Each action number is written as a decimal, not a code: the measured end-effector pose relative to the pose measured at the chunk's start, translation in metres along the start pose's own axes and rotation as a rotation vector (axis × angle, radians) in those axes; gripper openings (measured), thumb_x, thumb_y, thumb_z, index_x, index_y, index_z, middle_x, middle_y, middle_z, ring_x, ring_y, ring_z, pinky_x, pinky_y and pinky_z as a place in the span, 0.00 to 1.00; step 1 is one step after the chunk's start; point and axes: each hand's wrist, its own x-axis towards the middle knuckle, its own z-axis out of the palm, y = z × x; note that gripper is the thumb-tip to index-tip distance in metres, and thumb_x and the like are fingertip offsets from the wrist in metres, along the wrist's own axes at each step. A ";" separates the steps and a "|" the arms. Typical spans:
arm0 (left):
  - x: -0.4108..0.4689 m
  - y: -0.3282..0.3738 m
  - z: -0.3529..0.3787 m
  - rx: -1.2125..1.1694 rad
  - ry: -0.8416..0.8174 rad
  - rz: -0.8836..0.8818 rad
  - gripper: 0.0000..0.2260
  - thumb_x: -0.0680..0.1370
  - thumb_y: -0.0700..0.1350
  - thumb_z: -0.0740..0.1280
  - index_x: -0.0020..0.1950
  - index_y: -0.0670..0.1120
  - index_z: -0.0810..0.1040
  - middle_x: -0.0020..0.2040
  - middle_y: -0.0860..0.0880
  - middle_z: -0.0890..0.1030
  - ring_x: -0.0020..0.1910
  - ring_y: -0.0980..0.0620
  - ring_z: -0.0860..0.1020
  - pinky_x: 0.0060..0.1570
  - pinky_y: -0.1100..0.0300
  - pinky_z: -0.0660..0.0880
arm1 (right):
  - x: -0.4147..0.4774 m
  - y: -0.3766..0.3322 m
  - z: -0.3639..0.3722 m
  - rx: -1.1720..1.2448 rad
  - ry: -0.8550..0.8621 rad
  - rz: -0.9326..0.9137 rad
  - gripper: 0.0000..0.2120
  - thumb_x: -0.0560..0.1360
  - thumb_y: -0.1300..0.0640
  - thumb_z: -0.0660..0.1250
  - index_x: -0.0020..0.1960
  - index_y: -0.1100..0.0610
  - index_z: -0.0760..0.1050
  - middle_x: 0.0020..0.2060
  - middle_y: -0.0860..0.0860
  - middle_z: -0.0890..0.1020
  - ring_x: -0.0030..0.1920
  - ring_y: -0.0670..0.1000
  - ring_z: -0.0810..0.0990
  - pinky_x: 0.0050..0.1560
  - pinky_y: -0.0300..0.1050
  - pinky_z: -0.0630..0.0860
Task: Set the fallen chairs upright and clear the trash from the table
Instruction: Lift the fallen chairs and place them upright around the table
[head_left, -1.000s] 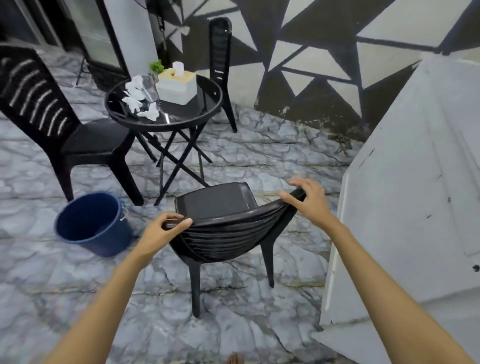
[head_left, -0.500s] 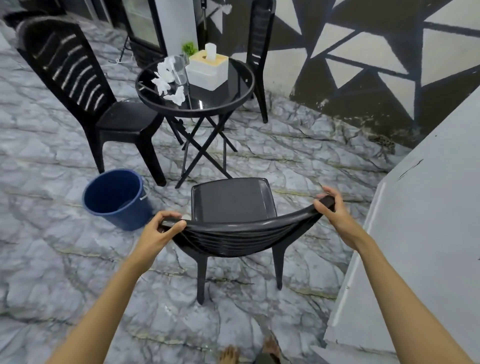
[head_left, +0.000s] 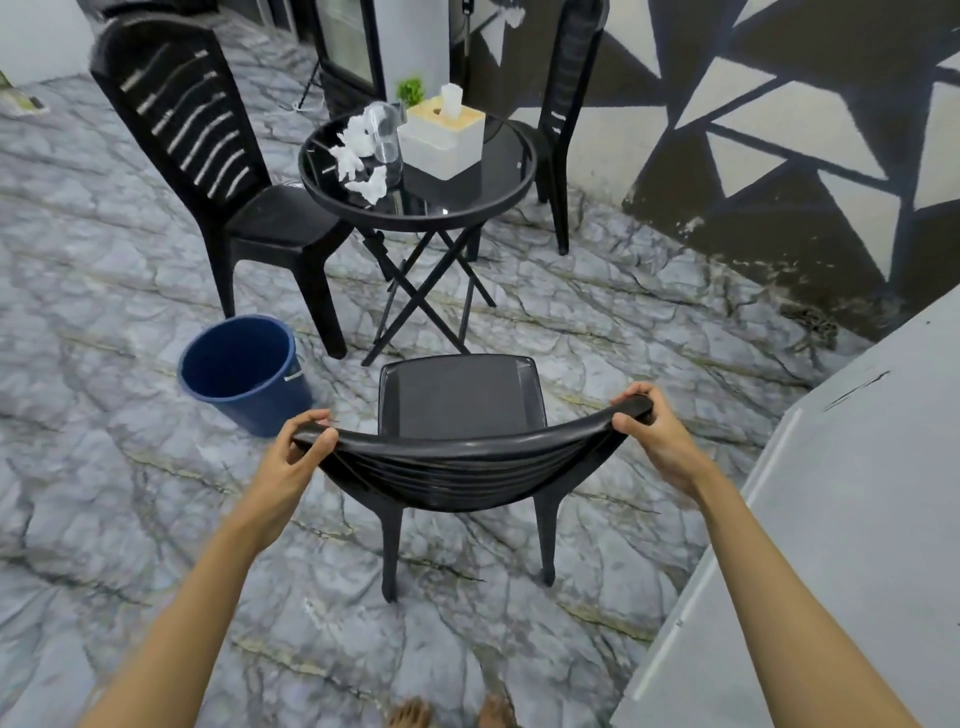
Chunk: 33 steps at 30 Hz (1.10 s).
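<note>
The black chair in front of me now stands square on its legs on the marble floor, facing the round table; a second ago its back was still skewed under my grip, so I judge this one righted and ready to let go. My left hand is wrapped around the left end of the backrest's top rail, my right hand around the right end, both closed on it. Three chairs are in view, all upright: mine, a slatted one left of the table and one behind it by the painted wall. On the glass tabletop I count roughly three crumpled white tissues, one clear plastic bottle, one tissue box and one small green plant. One blue bucket waits on the floor just left of my chair. The trash is not yet cleared.
</note>
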 end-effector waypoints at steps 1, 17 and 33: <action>0.001 0.000 0.007 -0.019 0.008 -0.009 0.15 0.68 0.58 0.67 0.54 0.63 0.76 0.48 0.55 0.79 0.44 0.61 0.77 0.49 0.64 0.71 | 0.006 -0.003 -0.005 0.002 -0.003 -0.003 0.18 0.68 0.56 0.70 0.53 0.53 0.66 0.50 0.52 0.73 0.47 0.49 0.75 0.47 0.39 0.75; 0.063 0.028 0.050 -0.292 0.076 0.013 0.06 0.74 0.44 0.67 0.48 0.54 0.77 0.46 0.53 0.78 0.43 0.58 0.78 0.46 0.64 0.73 | 0.066 -0.014 -0.032 0.246 0.057 -0.057 0.16 0.65 0.54 0.70 0.50 0.50 0.69 0.45 0.48 0.73 0.44 0.43 0.76 0.44 0.34 0.75; 0.152 0.058 0.012 -0.312 0.003 0.026 0.07 0.77 0.41 0.63 0.47 0.53 0.76 0.51 0.51 0.78 0.47 0.56 0.76 0.41 0.70 0.77 | 0.133 -0.031 0.005 0.333 0.104 -0.110 0.19 0.66 0.55 0.74 0.50 0.49 0.67 0.44 0.48 0.74 0.37 0.40 0.80 0.38 0.33 0.76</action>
